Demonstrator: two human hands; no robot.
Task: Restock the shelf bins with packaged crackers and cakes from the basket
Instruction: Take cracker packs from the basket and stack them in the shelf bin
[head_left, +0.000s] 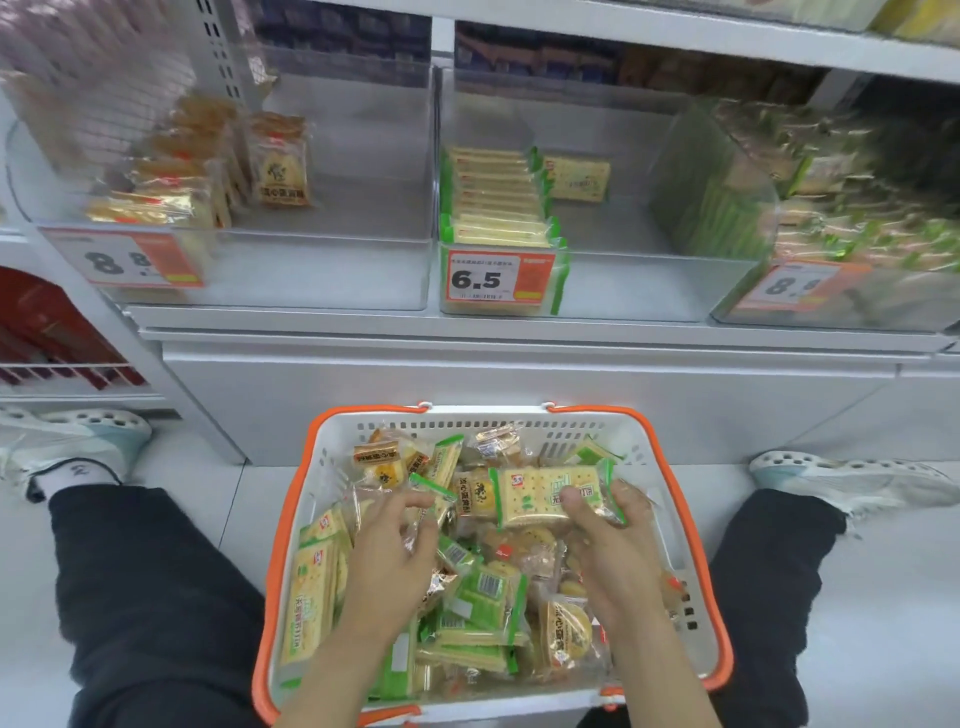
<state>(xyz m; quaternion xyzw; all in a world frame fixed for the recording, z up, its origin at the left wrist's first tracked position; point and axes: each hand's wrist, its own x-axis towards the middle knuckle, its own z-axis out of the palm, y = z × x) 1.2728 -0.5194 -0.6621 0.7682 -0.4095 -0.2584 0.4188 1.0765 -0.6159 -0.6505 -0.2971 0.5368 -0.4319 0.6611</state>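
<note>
Pick step: right hand grips green-edged cracker pack over basket, left hand fingers loosely curled, empty; next, likely lift to 6.5 bin.

White basket, orange rim. Green-edged yellow cracker packs inside. Orange-and-white price tag, black trousers, white shoes.
</note>
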